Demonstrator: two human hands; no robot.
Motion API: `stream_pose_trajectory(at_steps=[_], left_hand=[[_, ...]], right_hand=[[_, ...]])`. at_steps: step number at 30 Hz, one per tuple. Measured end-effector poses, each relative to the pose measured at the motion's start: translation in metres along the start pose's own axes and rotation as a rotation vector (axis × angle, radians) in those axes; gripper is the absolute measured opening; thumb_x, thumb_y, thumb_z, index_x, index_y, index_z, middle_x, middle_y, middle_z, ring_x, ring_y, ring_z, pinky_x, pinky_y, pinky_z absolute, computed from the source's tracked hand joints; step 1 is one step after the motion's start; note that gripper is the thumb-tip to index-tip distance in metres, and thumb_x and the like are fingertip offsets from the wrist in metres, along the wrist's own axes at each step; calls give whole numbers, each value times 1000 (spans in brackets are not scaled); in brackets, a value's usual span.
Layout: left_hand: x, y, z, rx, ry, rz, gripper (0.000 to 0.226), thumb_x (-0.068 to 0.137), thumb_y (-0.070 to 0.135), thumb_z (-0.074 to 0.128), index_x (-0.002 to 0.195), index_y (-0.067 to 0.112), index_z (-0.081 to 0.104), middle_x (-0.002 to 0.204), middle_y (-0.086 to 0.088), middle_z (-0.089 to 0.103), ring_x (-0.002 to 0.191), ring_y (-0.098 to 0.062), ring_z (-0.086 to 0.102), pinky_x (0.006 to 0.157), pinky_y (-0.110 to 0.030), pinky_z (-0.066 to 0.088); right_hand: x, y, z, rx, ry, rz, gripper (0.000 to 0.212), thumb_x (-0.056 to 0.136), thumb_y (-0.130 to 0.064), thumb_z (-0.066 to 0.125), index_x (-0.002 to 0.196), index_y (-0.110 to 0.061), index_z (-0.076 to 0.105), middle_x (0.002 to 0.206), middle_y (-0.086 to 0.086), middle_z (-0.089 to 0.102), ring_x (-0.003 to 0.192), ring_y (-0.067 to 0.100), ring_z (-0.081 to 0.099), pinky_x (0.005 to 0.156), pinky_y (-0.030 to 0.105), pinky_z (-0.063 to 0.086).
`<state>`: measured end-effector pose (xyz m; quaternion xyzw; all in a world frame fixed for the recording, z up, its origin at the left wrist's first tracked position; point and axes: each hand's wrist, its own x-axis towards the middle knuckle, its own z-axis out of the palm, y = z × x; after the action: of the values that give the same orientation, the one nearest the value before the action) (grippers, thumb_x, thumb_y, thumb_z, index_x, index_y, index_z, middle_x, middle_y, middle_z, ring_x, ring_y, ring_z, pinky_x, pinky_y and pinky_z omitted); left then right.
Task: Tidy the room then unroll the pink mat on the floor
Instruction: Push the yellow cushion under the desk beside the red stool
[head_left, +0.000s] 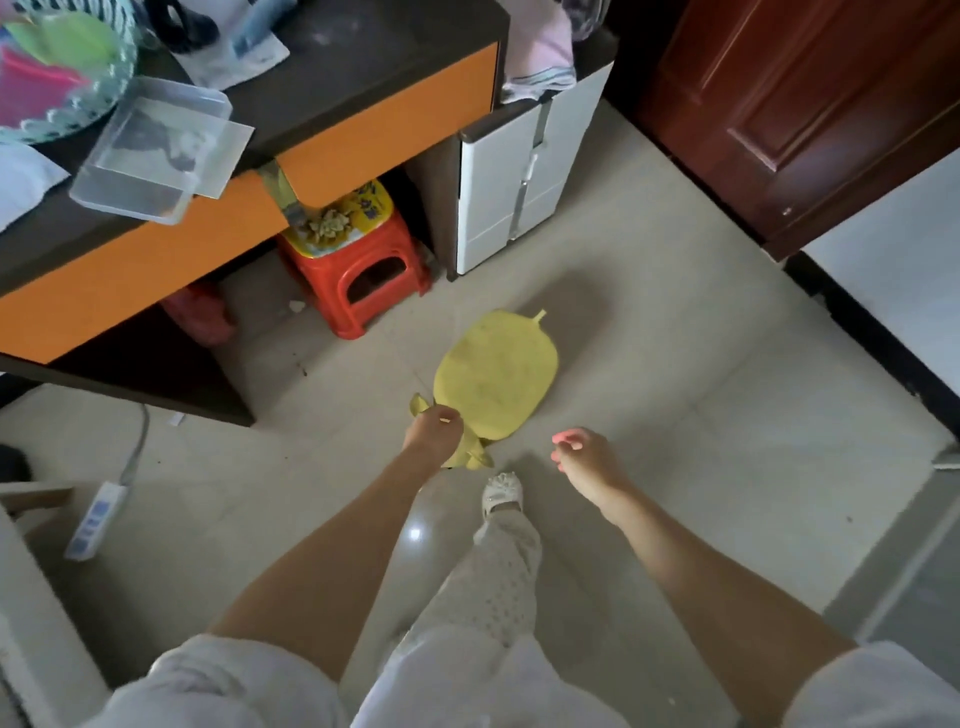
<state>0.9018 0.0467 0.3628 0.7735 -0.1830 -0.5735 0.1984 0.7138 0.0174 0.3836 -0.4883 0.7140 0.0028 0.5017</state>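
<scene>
Far left: white power strip (96, 519) flat on the tile floor (675, 364), cable running away toward the desk. Above it, dark desk top (374, 57) with orange drawer fronts (389, 140); on the top a clear plastic tray (156, 150) overhanging the near edge, a scalloped glass dish (62, 78) with pink and green bits inside. Under the desk: red plastic stool (358, 280) with a yellow printed cushion (343, 223) on it, something red (200, 317) on the floor to its left, can't tell what. Right of the desk, white drawer unit (509, 176) with pink cloth (540, 52) piled on top. Centre floor: yellow seat pad (493, 374) lying flat, ties bunched at its near end. Left hand (434, 434) is down on that near edge, fingers curled around the yellow ties, gripping them. One white shoe (501, 493) and a white trouser leg just near of the pad. Right hand (587, 454) hangs free just right of the pad, not touching it, fingers loosely bent, holding nothing. Far right: dark red wooden door (810, 104), black skirting below the white wall. Pink mat: not visible in this view.
</scene>
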Motion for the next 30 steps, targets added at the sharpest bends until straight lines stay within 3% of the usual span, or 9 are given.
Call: stream_pose_trajectory(at_steps=[3,5,8,12,16,19,23,27,30], left_hand=[[35,28,25,-23,12,-36,29,90,17,45,115,10,59,121,-22,62,115,-43,57,96,-50,47],[53,44,40,-20,28,-41,31,91,15,45,119,9,57,109,-19,64,101,-37,61,86,-41,49],[88,60,63,-92,41,-97,31,92,14,45,119,7,57,84,-8,56,82,-25,53,66,-28,41],[131,72,71,-206,116,-188,33,92,13,46,122,6,55,70,-5,51,77,-25,49,55,-27,36],[159,76,67,-178,233,-207,36,91,14,44,125,14,53,93,-13,61,84,-30,57,73,-29,44],[196,62,87,-162,324,-273,41,92,13,41,132,16,48,101,-11,62,84,-27,54,75,-27,42],[260,24,139,-68,345,-285,50,94,19,44,142,16,32,139,-15,47,114,-36,55,91,-38,46],[324,-19,194,205,262,-191,76,90,36,52,150,29,4,160,-4,0,147,-33,6,117,-49,21],[361,-48,223,465,238,-116,97,80,54,59,147,39,-10,158,-1,-21,146,-32,-18,117,-60,3]], right_hand=[[44,-12,-26,-95,-56,-11,29,90,-7,45,113,-1,61,117,20,66,108,33,62,86,31,45],[72,-15,-38,-146,-78,-22,29,90,-7,46,114,-2,61,119,19,66,104,29,63,84,29,44],[121,-24,-54,-293,-97,-37,33,91,-6,44,121,-3,56,127,15,61,115,27,58,93,29,42],[177,-41,-57,-431,-155,-68,37,92,-9,42,127,-6,51,132,13,58,122,28,53,98,29,40],[237,-62,-48,-554,-198,-163,37,91,-10,44,127,-7,51,127,16,60,120,30,54,96,31,41],[299,-58,-32,-740,-269,-305,41,88,-12,46,129,-10,51,129,16,58,123,33,51,99,36,42],[382,-35,-17,-1069,-285,-536,53,88,-25,53,139,-17,38,142,13,43,131,34,36,105,44,35],[469,-22,10,-1277,-258,-689,84,83,-44,61,149,-28,12,158,10,5,144,35,14,115,53,17],[525,-14,47,-1188,-305,-641,102,76,-49,68,149,-33,-1,160,8,-5,146,35,5,115,56,10]])
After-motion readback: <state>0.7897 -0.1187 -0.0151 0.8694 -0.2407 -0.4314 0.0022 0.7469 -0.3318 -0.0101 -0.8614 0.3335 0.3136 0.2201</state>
